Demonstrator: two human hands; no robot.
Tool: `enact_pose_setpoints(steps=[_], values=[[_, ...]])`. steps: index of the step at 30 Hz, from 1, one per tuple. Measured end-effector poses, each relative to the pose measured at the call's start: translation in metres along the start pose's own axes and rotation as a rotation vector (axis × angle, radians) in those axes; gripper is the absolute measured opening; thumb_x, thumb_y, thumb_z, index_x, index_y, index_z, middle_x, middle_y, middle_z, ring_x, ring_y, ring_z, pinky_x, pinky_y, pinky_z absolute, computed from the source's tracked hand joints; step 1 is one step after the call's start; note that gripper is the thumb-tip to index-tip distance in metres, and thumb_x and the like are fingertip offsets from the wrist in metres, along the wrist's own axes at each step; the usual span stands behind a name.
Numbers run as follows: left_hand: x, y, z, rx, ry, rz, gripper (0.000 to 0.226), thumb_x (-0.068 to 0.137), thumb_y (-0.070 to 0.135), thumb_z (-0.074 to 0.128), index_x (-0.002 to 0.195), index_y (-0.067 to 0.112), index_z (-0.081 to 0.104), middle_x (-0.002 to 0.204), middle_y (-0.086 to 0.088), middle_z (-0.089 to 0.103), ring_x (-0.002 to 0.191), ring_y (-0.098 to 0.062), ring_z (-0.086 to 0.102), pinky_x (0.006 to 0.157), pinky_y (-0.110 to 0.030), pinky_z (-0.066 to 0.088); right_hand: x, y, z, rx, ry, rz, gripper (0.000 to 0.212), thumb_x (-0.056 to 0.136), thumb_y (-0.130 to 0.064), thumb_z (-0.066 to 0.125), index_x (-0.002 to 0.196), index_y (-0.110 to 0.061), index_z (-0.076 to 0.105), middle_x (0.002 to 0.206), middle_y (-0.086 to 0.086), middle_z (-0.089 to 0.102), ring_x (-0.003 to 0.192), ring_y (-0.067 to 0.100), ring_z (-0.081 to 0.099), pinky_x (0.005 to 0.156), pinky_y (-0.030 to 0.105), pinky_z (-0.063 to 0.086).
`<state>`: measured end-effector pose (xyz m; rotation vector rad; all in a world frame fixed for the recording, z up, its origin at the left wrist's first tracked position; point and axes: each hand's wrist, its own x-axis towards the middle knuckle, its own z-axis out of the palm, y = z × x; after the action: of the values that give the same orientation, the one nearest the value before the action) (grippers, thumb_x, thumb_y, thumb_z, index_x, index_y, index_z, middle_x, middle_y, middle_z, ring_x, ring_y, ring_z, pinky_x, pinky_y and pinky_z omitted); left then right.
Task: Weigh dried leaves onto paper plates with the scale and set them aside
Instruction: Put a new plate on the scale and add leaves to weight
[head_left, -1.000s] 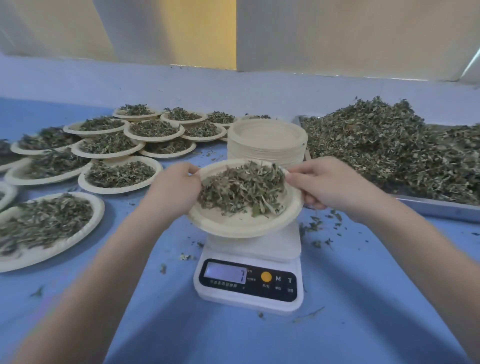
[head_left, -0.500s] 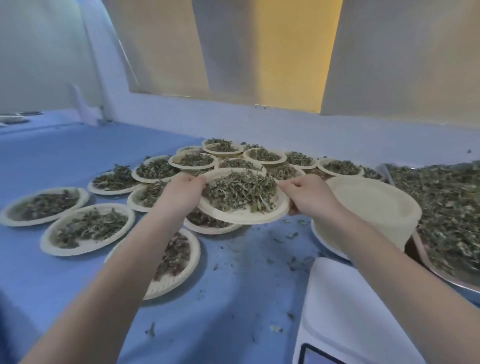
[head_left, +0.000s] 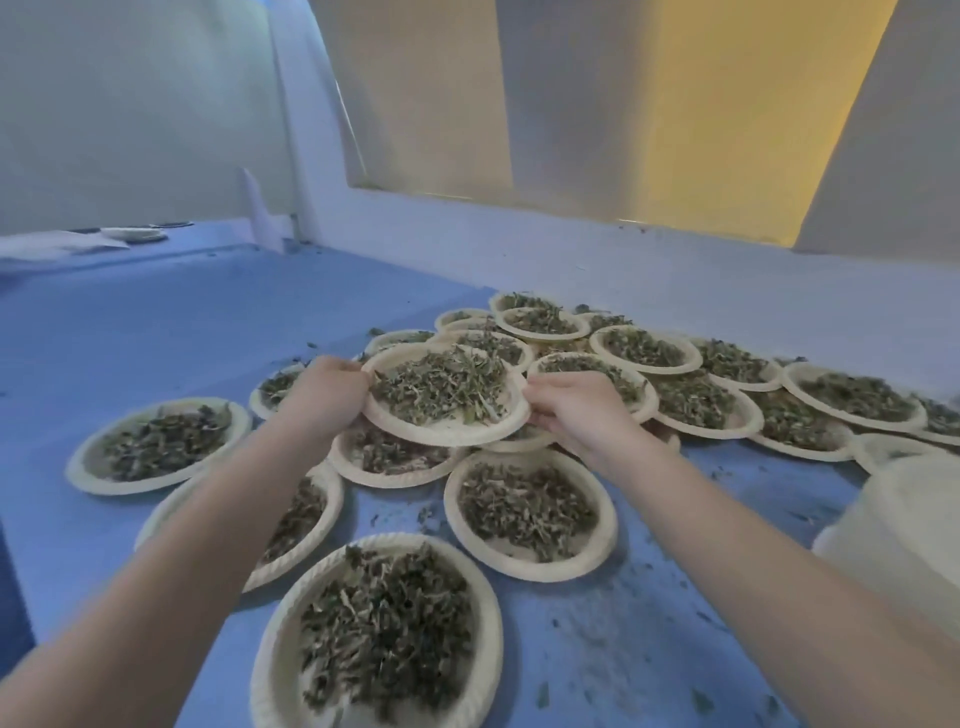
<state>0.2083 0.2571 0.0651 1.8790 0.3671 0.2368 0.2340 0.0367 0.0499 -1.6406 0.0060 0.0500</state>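
Head view: both hands hold one paper plate (head_left: 447, 431) of dried leaves (head_left: 441, 387) by opposite edges, above the group of filled plates (head_left: 530, 512) on the blue table (head_left: 156, 322). The left hand (head_left: 324, 392) grips the plate's left rim, fingers curled over the edge. The right hand (head_left: 576, 410) grips the right rim, fingers curled around the edge with the thumb on top. The held plate is roughly level, and its leaf pile sits in the middle, leaving the near part of the plate bare. The held plate overlaps the rims of plates below and behind it; whether it touches them cannot be determined. The filled plates spread from the near centre back toward the wall and to the right, many with overlapping rims. One filled plate (head_left: 156, 447) lies apart at the left, clear of the left forearm. The nearest plate (head_left: 379, 634) lies between the two forearms at the bottom of the frame. A stack of unused plates (head_left: 914, 525) stands at the right edge, just beside the right forearm. Loose leaf fragments (head_left: 639, 613) are scattered on the table surface between the filled plates and the stack. The scale is outside the frame.
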Motion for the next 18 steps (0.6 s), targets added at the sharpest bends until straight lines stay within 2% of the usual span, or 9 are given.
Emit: enact_pose_setpoints(steps=[3,4,6,7,9,11,13,15,18], values=[[0.02,-0.007,-0.013,0.026,0.024,-0.014,0.024,0.096,0.006,0.043,0.076,0.002,0.055,0.062,-0.015,0.059,0.042,-0.017,0.059,0.049,-0.03,0.05,0.027,0.004,0.024,-0.005,-0.015,-0.002,0.025,0.086,0.006,0.06,0.073,-0.013,0.068,0.092,0.008,0.069,0.08,0.014,0.067,0.077,0.026,0.055],[0.025,-0.009,-0.018,0.024,0.03,-0.018,0.026,0.096,0.006,0.043,0.074,0.002,0.055,0.059,-0.014,0.058,0.04,-0.017,0.059,0.044,-0.027,0.049,0.034,0.006,0.033,-0.014,-0.022,-0.002,0.019,0.086,0.006,0.06,0.082,-0.009,0.07,0.096,0.008,0.069,0.08,0.014,0.067,0.08,0.027,0.055],[0.035,-0.013,-0.028,0.024,0.061,-0.02,0.028,0.096,0.005,0.043,0.071,0.003,0.056,0.061,-0.014,0.06,0.047,-0.022,0.061,0.056,-0.035,0.056,0.045,0.007,0.05,-0.037,-0.034,-0.008,0.014,0.086,0.006,0.06,0.094,-0.001,0.07,0.104,0.012,0.068,0.084,0.019,0.068,0.086,0.033,0.055],[0.041,-0.015,-0.035,0.024,0.087,-0.023,0.028,0.096,0.003,0.043,0.07,0.003,0.055,0.065,-0.015,0.06,0.047,-0.022,0.061,0.064,-0.036,0.057,0.048,0.006,0.059,-0.062,-0.04,-0.021,0.011,0.086,0.005,0.06,0.089,-0.001,0.069,0.107,0.016,0.068,0.09,0.026,0.068,0.09,0.039,0.054],[0.051,-0.021,-0.049,0.033,0.133,-0.02,0.029,0.093,-0.004,0.039,0.068,0.002,0.052,0.071,-0.017,0.058,0.045,-0.019,0.062,0.062,-0.029,0.056,0.053,0.002,0.078,-0.133,-0.056,-0.056,0.011,0.085,0.004,0.059,0.079,-0.002,0.065,0.107,0.024,0.064,0.105,0.04,0.06,0.094,0.054,0.047],[0.06,-0.029,-0.064,0.08,0.168,-0.024,0.027,0.089,-0.012,0.035,0.072,-0.002,0.053,0.08,-0.021,0.057,0.061,-0.024,0.062,0.068,-0.034,0.054,0.058,-0.002,0.098,-0.182,-0.096,-0.104,0.007,0.084,0.003,0.058,0.084,0.0,0.064,0.109,0.027,0.061,0.111,0.044,0.054,0.096,0.059,0.042],[0.065,-0.04,-0.076,0.129,0.204,-0.044,0.028,0.086,-0.014,0.032,0.08,0.001,0.055,0.085,-0.023,0.055,0.075,-0.027,0.054,0.07,-0.038,0.048,0.063,-0.002,0.117,-0.264,-0.125,-0.14,0.011,0.085,-0.001,0.058,0.089,-0.003,0.068,0.099,0.013,0.07,0.104,0.036,0.062,0.094,0.049,0.048],[0.066,-0.051,-0.087,0.154,0.232,-0.078,0.026,0.086,-0.013,0.034,0.082,-0.001,0.058,0.089,-0.03,0.06,0.078,-0.028,0.053,0.073,-0.042,0.047,0.065,0.0,0.132,-0.435,-0.167,-0.18,0.019,0.087,-0.008,0.055,0.096,-0.005,0.072,0.086,0.01,0.069,0.085,0.028,0.064,0.074,0.035,0.05],[0.065,-0.068,-0.101,0.206,0.23,-0.129,0.024,0.087,-0.009,0.038,0.087,-0.008,0.062,0.096,-0.035,0.064,0.08,-0.031,0.056,0.075,-0.041,0.045,0.059,0.008,0.152,-0.75,-0.242,-0.256,0.029,0.09,-0.015,0.048,0.107,-0.001,0.067,0.1,0.018,0.069,0.075,0.028,0.06,0.063,0.033,0.044]])
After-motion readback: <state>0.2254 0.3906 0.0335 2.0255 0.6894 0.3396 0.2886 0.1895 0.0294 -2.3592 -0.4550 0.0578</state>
